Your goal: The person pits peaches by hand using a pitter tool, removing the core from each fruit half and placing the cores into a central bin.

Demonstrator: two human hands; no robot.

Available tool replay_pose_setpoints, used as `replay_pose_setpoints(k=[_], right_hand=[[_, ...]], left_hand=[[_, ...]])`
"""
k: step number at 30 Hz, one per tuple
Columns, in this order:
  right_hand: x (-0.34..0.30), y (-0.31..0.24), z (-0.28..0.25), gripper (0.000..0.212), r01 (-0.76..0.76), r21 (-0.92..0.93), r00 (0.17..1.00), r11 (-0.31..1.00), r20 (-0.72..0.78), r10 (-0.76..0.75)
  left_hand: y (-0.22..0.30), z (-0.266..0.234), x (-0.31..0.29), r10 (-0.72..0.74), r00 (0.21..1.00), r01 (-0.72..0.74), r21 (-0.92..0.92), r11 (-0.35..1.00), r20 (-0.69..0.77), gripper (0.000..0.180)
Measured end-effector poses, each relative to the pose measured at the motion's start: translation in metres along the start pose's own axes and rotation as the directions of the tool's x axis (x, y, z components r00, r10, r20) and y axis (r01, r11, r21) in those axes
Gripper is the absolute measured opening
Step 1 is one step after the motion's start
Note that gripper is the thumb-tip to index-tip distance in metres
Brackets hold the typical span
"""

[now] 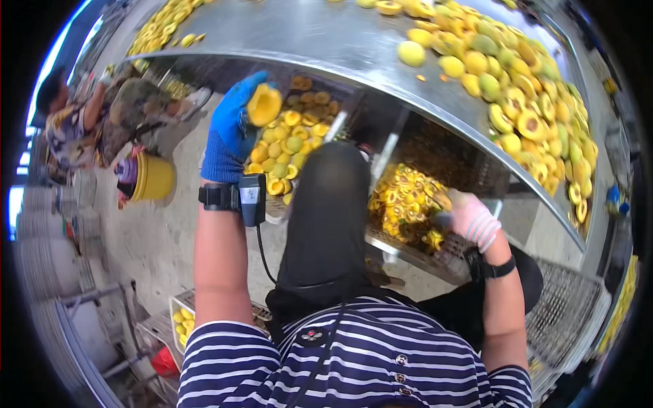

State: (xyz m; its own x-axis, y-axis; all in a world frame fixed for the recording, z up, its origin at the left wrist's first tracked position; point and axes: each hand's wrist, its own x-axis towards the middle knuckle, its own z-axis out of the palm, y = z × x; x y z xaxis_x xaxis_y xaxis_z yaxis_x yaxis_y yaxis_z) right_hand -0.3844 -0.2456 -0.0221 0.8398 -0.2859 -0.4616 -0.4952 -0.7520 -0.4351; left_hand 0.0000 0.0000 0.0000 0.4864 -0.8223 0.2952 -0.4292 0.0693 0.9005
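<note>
My left hand (pixel 235 132), in a blue glove, is closed around a yellow peach half (pixel 264 105) whose hollow cut face shows. It is raised beside a crate of halved yellow peaches (pixel 292 139) on the left of my knee. My right hand (pixel 473 221), in a white and pink striped glove, is closed above a crate of pits and yellow scraps (pixel 405 197). Something brownish and a grey blurred shape show at its fingers; I cannot make out what it holds.
Ahead lies a metal table (pixel 306 30) with a heap of peach halves (pixel 524 102) at its right and more at its far left. Another person (pixel 88 115) sits at the left near a yellow bucket (pixel 153 177). A grey crate (pixel 564 306) stands at the lower right.
</note>
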Motion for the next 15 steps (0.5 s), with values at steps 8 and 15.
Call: replay_pose_setpoints(k=[8,15], right_hand=[[-0.012,-0.014,0.011,0.035,-0.227,-0.065,0.937,0.972,0.257,0.237],[-0.004,-0.049,0.01,0.046,-0.407,-0.025,0.864,0.913,0.313,0.394]], left_hand=[[-0.222,-0.003,-0.054,-0.619,0.683,0.722,0.487,0.491,-0.388,0.026],[-0.317,0.044,-0.117,-0.737,0.508,0.812,0.534,0.237,-0.445,0.044]])
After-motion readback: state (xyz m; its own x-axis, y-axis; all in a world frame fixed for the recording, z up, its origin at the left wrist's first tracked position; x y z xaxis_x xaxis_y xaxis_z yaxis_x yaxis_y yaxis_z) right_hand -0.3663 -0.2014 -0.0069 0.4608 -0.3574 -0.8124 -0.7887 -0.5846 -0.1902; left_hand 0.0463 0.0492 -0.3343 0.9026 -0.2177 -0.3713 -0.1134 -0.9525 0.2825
